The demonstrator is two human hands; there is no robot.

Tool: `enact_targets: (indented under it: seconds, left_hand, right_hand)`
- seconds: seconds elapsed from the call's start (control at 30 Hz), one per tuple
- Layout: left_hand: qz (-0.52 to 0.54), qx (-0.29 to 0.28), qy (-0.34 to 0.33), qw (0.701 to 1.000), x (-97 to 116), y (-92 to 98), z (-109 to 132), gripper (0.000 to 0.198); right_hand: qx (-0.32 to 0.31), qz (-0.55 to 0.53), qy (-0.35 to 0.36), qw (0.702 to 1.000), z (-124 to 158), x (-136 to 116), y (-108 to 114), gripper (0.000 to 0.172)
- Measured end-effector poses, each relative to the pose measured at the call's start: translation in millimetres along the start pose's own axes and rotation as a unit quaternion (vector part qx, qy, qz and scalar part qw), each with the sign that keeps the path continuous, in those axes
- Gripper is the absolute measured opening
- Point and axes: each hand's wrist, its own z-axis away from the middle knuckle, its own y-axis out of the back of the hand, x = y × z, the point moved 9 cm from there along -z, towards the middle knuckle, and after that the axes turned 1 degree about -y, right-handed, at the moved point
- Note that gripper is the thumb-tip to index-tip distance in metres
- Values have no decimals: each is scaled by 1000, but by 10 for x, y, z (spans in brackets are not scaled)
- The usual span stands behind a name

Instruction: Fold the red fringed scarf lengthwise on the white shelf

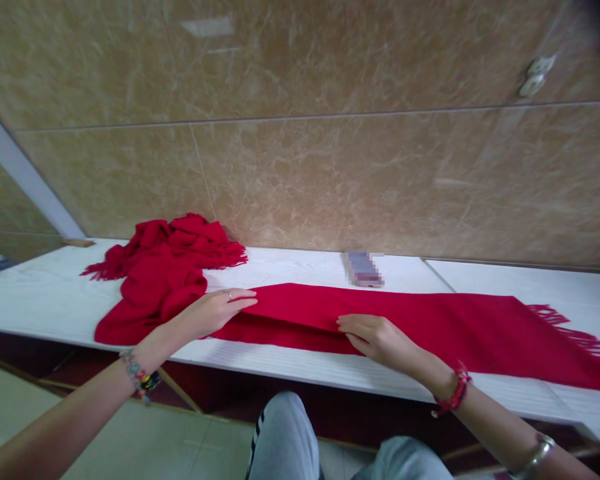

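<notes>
A long red scarf (430, 327) lies stretched lengthwise along the white bench top, folded over itself in its left half. My left hand (223, 310) is at the left end of this flat part, its thumb and fingers closed on the folded layer. Farther right, my right hand (383, 340) has its fingers bent over the same layer's near edge. Between both hands that edge stands slightly raised, with a dark gap above the lower layer. The scarf's fringe spreads at the far right. To the left sits a crumpled red heap of fringed cloth (173, 267), which meets the flat part near my left hand.
A phone (364, 269), partly pixelated, lies behind the scarf. The white bench top (290, 261) runs along a brown marbled tile wall (300, 180) with a socket (537, 75). Open compartments (220, 390) are below the bench, and my knees (285, 433) are close to its front edge.
</notes>
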Motion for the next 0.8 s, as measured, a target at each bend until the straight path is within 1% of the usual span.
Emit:
enact_targets:
  seconds: [0.07, 0.13, 0.2, 0.23, 0.3, 0.37, 0.53, 0.6, 0.67, 0.7, 0.77, 0.8]
  left_hand:
    - [28, -37, -31, 998, 90, -134, 77, 44]
    - [49, -93, -59, 993, 185, -332, 165, 47]
    - [65, -128, -56, 988, 216, -470, 223, 45]
    - [74, -135, -46, 987, 210, -500, 233, 44]
    - [95, -143, -31, 985, 194, -503, 227, 42]
    - [111, -150, -19, 982, 161, -464, 201, 40]
    - [107, -152, 23, 982, -31, -355, 113, 35]
    - [81, -160, 35, 983, -57, -344, 31, 31]
    - [47, -145, 39, 987, 17, -316, -134, 33]
    - [32, -126, 38, 991, 99, -296, -248, 35]
    - [24, -75, 19, 997, 346, -276, -509, 36]
    - [27, -59, 10, 998, 478, -304, -634, 37]
  right_hand:
    - [-20, -13, -3, 1000, 54, 9, -47, 26]
    - [-73, -26, -4, 997, 105, 1, -151, 28]
    - [-121, -42, -13, 992, 149, 9, -236, 33]
    - [-135, -54, -19, 989, 165, 20, -258, 36]
    - [-158, -77, -25, 984, 190, 42, -281, 39]
    - [-173, -92, -27, 980, 207, 62, -287, 40]
    - [-192, -106, -29, 975, 241, 74, -286, 41]
    - [-199, -107, -25, 974, 247, 54, -288, 43]
    - [-203, -105, -21, 973, 245, 35, -288, 44]
    - [-204, -102, -19, 973, 241, 27, -289, 45]
    - [-210, -92, -16, 973, 235, 16, -299, 47]
    - [-216, -85, -15, 973, 237, 14, -309, 47]
